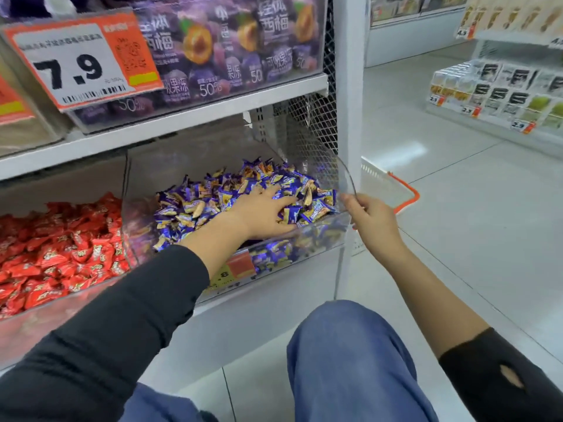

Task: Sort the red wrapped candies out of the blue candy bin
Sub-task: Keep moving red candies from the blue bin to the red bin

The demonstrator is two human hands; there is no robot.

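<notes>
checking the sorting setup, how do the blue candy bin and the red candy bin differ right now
The blue candy bin has its clear lid lifted by the right hand; no hand touches the red candy bin. The left hand rests in the blue candies; the red candies lie untouched. Both are clear bins on one shelf.
</notes>
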